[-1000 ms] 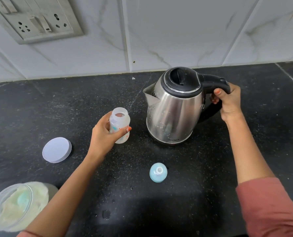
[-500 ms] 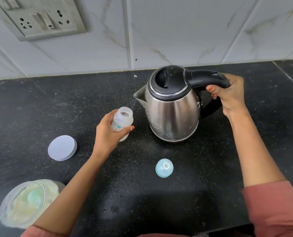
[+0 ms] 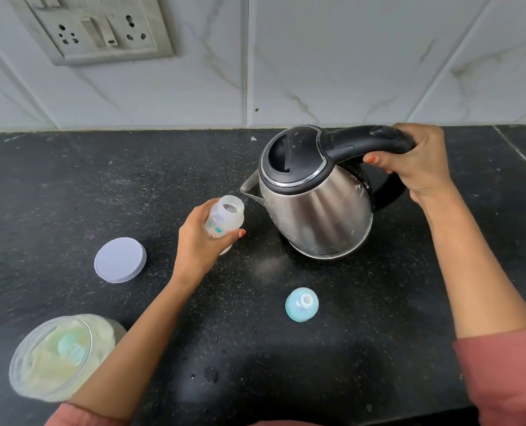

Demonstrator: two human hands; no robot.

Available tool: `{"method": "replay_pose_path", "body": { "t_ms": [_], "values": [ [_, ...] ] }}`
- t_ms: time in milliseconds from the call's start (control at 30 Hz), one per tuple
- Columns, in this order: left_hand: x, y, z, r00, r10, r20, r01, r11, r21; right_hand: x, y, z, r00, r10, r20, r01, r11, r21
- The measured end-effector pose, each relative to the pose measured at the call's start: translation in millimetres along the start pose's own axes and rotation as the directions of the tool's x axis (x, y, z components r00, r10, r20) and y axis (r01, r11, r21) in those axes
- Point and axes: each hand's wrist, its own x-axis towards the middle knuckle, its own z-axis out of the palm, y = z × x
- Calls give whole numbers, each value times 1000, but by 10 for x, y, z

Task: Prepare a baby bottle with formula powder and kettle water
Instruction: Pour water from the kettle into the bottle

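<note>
My left hand (image 3: 197, 244) grips a small clear baby bottle (image 3: 224, 218), uncapped and tilted with its mouth towards the kettle. A steel kettle (image 3: 313, 207) with a black lid is lifted and tipped left, its spout just right of the bottle's mouth. My right hand (image 3: 418, 167) is wrapped around the kettle's black handle. The bottle's blue teat cap (image 3: 301, 303) lies on the black counter (image 3: 378, 318) in front of the kettle. An open jar of pale formula powder (image 3: 59, 355), a blue scoop lying in it, stands at the lower left.
The jar's round white lid (image 3: 120, 263) lies flat left of my left hand. A switch-and-socket plate (image 3: 98, 29) sits on the white tiled wall behind the counter. Small water drops dot the counter near its front edge.
The kettle has risen off the counter and tipped left, bringing its spout close to the bottle's mouth. My left hand has tilted the bottle towards it.
</note>
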Motion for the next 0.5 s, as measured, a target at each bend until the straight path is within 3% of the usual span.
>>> {"method": "replay_pose_path", "body": {
  "t_ms": [500],
  "values": [
    [-20, -34, -5, 1000, -3, -28, 2, 1000, -17, 68, -111, 105, 997, 17, 74, -11, 996, -89]
  ]
}}
